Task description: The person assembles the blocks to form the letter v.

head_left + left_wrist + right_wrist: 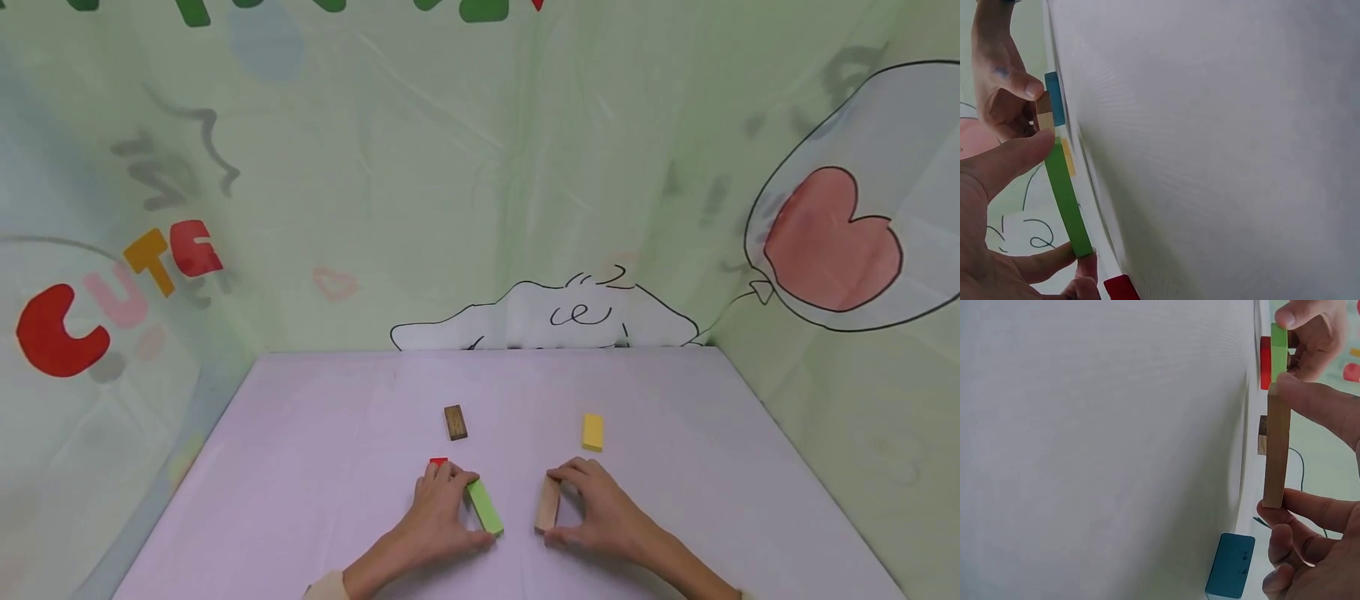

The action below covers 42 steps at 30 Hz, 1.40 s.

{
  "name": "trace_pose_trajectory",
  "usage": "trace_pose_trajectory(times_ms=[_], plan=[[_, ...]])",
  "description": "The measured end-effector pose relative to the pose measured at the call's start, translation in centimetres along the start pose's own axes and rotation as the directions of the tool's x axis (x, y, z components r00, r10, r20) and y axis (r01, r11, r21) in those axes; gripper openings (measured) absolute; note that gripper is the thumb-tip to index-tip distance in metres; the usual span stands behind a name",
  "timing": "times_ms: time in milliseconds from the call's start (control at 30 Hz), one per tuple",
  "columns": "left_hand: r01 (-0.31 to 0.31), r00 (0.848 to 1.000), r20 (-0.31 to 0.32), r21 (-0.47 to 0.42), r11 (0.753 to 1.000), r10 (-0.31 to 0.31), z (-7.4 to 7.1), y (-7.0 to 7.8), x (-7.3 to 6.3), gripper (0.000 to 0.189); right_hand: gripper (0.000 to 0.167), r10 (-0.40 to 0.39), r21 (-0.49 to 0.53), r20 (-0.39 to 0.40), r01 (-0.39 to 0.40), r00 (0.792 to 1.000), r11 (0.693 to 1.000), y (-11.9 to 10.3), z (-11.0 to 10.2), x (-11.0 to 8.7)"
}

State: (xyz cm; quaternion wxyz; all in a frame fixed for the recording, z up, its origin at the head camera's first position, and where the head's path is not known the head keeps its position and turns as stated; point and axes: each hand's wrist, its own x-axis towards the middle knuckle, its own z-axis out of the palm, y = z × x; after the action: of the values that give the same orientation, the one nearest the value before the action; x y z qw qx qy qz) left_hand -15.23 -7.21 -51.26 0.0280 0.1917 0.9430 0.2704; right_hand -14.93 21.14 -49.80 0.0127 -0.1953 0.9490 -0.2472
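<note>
My left hand (437, 515) pinches a green block (485, 507) by its two ends, thumb at the near end and fingers at the far end. Likewise, a plain wooden block (548, 505) is gripped end to end between the thumb and fingers of my right hand (609, 518). The two blocks face each other across a gap, their far ends leaning apart. Just beyond the left fingers a red block (438, 461) shows partly. A blue block (1230, 565) lies beside the right fingers in the right wrist view; in the head view the right hand hides it.
Farther back on the pale tabletop (337, 417) lie a dark brown block (455, 422), left of centre, and a yellow block (592, 432) to the right. A printed curtain (442, 167) encloses the table at the back and both sides.
</note>
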Motion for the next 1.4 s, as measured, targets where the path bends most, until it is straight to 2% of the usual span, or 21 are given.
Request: trace_pose_trajectory(times_ms=[333,667,1033,1400], plan=[[0.001,1.000,0.004,0.028,1.000,-0.001,0.0,-0.3,0.7,0.081,0.078,0.013,-0.018,-0.048,-0.014,0.999,1.000,-0.3,0.4,0.5],[0.018,0.999,0.026,0.028,0.999,-0.019,0.1,-0.3,1.8,0.083,0.076,0.044,0.007,-0.035,-0.044,0.998,0.999,-0.4,0.5,1.2],[0.016,0.999,0.037,0.054,0.998,-0.018,0.4,-0.1,2.4,0.084,0.079,0.013,0.007,-0.029,-0.013,0.999,1.000,-0.4,0.8,1.5],[0.004,0.999,0.039,0.061,0.998,-0.007,1.0,0.1,2.8,0.082,0.079,-0.005,0.014,0.025,0.005,1.000,1.000,-0.2,0.9,2.1]])
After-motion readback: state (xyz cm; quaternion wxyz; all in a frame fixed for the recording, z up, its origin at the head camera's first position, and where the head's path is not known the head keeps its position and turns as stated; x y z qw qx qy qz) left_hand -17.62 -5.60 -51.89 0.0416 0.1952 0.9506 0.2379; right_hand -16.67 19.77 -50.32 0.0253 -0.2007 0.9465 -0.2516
